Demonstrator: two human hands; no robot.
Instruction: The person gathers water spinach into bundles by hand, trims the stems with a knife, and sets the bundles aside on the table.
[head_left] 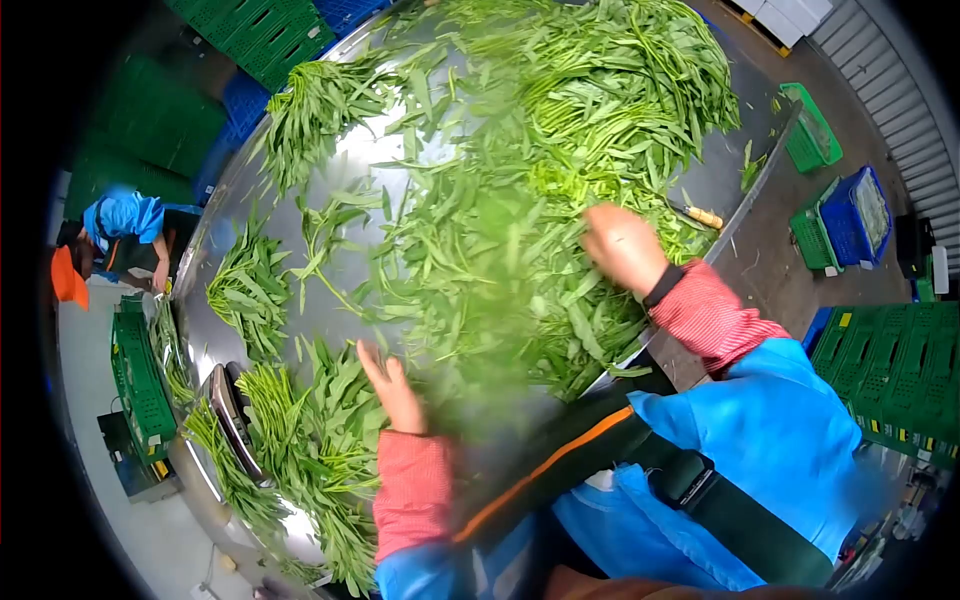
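Note:
A broad heap of leafy water spinach point(480, 240) covers the middle of a metal table point(335, 215); part of it is smeared by motion. My left hand point(395, 395) is at the heap's near left side, fingers stretched out and apart, holding nothing. Over the right side of the heap, my right hand point(625, 245) has its fingers curled in; what they hold, if anything, is hidden. Just beyond that hand, a knife with a wooden handle point(704, 215) lies by the table's right edge, its blade partly under greens.
Bundled water spinach point(250, 290) lies at the left, near a scale point(235, 420). A thick pile point(640, 80) fills the far right. A co-worker in blue point(125, 220) is beyond the left edge. Green crates point(885, 370) and a blue basket point(858, 215) stand at the right.

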